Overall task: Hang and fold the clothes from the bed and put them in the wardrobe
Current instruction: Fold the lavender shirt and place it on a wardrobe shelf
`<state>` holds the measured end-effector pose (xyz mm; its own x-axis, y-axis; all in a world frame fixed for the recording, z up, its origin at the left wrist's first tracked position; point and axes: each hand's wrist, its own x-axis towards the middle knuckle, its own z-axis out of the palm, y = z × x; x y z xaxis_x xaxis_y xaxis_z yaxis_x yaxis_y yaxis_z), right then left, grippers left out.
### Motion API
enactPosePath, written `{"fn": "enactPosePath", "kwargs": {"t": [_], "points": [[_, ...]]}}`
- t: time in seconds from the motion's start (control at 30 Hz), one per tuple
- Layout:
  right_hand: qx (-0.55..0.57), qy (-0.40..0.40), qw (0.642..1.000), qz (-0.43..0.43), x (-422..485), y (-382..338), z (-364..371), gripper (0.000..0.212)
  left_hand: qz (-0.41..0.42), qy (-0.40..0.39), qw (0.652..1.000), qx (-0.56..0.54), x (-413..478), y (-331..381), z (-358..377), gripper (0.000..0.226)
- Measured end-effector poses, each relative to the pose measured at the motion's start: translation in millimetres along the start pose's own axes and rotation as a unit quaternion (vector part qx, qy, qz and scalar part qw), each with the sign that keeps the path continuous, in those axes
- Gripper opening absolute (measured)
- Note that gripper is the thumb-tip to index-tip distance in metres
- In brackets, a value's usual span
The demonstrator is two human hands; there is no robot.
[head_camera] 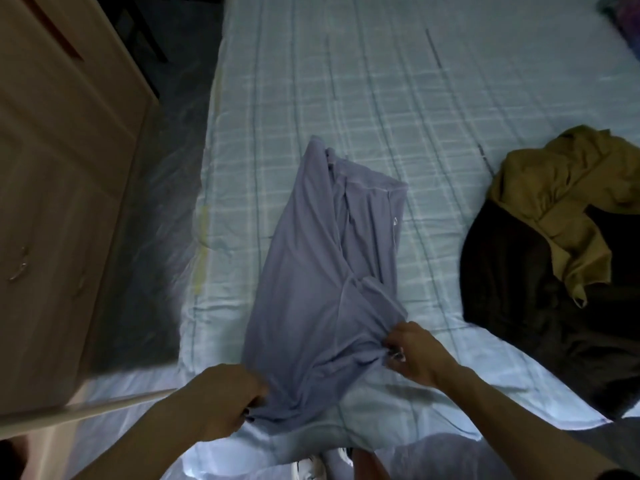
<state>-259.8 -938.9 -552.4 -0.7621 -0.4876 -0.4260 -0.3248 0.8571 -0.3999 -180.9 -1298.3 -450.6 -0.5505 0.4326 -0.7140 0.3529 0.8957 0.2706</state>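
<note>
A lavender-grey garment (325,271) lies lengthwise on the bed (381,98), which has a pale blue checked sheet. My left hand (225,400) grips the garment's near left corner at the bed's front edge. My right hand (415,355) pinches the near right corner, and the cloth bunches between the two hands. On the right side of the bed lie an olive-mustard garment (568,202) and, partly under it, a dark brown-black garment (519,306).
A light wooden wardrobe (59,168) stands left of the bed, its door edge (86,410) reaching toward my left arm. A dark floor gap (156,237) runs between wardrobe and bed. A colourful item (623,15) shows at the far right corner.
</note>
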Motion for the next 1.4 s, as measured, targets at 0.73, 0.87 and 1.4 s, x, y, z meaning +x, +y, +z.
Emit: {"fn": "enactPosePath", "kwargs": {"t": [0.73,0.87,1.4], "points": [[0.322,0.219,0.919,0.059,198,-9,-125,0.019,-0.088,0.285,0.933,-0.201,180,-56,-120,0.076],[0.299,0.219,0.928,0.027,243,-10,-140,0.026,-0.090,0.315,0.918,-0.222,211,-64,-149,0.071],[0.143,0.165,0.975,0.048,314,82,-172,0.035,-0.052,0.381,0.891,-0.243,296,-112,-195,0.035]]}}
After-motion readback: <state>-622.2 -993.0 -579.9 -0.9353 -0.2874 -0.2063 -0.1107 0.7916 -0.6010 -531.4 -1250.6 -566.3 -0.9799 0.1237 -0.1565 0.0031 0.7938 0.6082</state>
